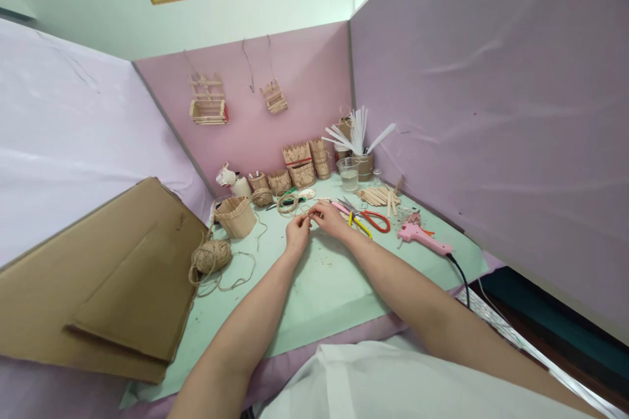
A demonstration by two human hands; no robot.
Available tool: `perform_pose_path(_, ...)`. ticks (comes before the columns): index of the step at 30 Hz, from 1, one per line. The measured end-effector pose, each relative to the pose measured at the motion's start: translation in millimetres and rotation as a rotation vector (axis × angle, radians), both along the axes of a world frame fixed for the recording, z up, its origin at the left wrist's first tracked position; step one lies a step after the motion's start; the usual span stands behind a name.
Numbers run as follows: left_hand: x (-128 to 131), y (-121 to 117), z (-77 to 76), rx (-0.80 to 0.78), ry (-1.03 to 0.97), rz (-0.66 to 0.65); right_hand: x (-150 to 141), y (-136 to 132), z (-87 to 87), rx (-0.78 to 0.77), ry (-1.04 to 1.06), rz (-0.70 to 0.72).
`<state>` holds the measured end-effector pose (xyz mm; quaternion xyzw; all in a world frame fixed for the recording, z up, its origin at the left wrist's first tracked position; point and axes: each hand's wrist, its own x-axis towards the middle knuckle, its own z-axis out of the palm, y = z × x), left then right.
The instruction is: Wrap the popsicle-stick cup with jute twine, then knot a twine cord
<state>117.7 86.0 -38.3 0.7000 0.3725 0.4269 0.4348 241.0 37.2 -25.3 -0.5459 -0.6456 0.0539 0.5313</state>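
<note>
My left hand (297, 236) and my right hand (328, 218) meet above the middle of the table, fingertips pinched together. Whatever lies between them is too small to make out. Just beyond my fingers is a coil of twine (287, 204). Beside my right hand lie red-handled scissors (377, 220) and a yellow-handled tool (362, 226). To the left of my hands stands a round basket of wooden sticks (236, 217), with a ball of twine (211, 255) in front of it, its loose strand trailing on the table.
A pink glue gun (423, 237) with a black cord rests at the right. Wooden sticks (377, 196) lie behind it. A plastic cup of liquid (348, 177) and several stick-covered pots (302, 175) line the back. Large cardboard sheets (132, 288) cover the left side. Partition walls enclose the table.
</note>
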Motion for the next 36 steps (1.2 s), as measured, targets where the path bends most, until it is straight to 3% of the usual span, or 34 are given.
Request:
perform_pose_path(9, -0.1, 0.3, -1.0, 0.048, 0.033, -0.015, -0.9, -0.4, 1.8, -0.020, 0.058, -0.030)
perform_pose_path(16, 1.9, -2.0, 2.6, 0.116, 0.010, -0.083, -0.4, 5.1, 0.3, -0.142, 0.430, -0.067)
perform_pose_path(22, 1.9, -4.3, 3.5, 0.103, 0.002, -0.086, -0.6, 5.2, -1.6, -0.187, 0.587, 0.000)
perform_pose_path(36, -0.7, -11.7, 10.6, 0.118, -0.049, -0.069, -3.3, 1.5, 1.0, -0.249, 0.614, 0.090)
